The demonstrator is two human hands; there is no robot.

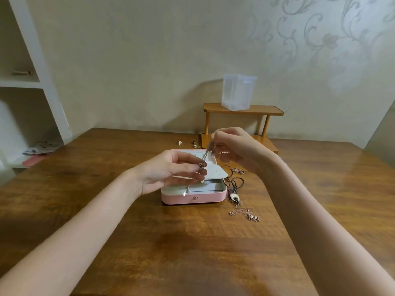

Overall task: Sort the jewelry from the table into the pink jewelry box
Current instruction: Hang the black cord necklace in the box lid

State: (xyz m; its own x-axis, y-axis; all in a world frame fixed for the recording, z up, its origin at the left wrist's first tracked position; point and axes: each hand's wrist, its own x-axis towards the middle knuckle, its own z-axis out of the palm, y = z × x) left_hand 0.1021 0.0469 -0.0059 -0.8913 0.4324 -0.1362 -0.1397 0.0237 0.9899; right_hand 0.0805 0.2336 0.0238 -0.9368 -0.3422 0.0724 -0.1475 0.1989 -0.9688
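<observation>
1. A thin chain (204, 155) is held stretched above the pink jewelry box (193, 198). It is judged light, limp and tangle-prone, and best taken near the ends.
2. The upper end is pinched by the right hand (233, 149). The lower part, with a small pendant, is pinched by the left hand (171, 170), and a tail is seen hanging over the box front.
3. The box is seen open, its pale tray exposed.
4. Just right of the box, a black cord necklace (235, 186) and a lettered chain (248, 215) are left on the table (192, 253).
</observation>
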